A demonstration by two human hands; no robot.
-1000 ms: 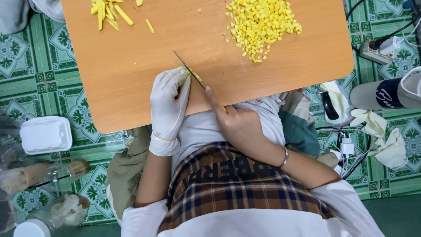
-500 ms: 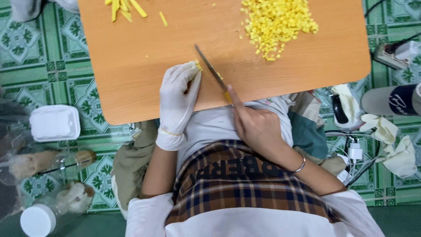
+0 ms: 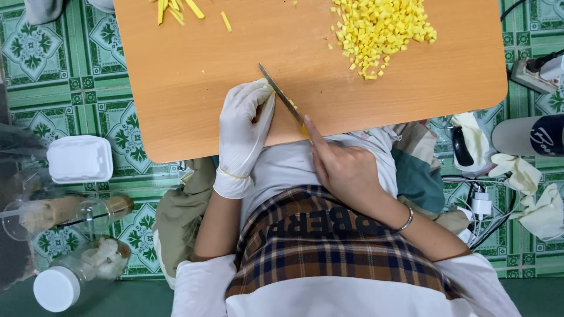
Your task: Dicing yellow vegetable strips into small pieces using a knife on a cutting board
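Near the front edge of the wooden cutting board (image 3: 176, 88), a knife (image 3: 281, 97) slices a yellow piece held under a gloved hand.

Left hand (image 3: 244, 126), in a white glove, has its fingers curled and pressed together over the small yellow piece (image 3: 292, 104), which barely shows at the blade beside the fingertips. Right hand (image 3: 343, 167), bare, is closed around the yellow handle with the forefinger stretched along it, toward the blade. My judgement: the blade runs touching or just beside the gloved fingertips, so a slip on so small a piece could nick the glove. Diced yellow cubes (image 3: 382, 29) lie piled at the board's far right, and yellow strips (image 3: 176, 9) at its far edge, well apart from both hands.
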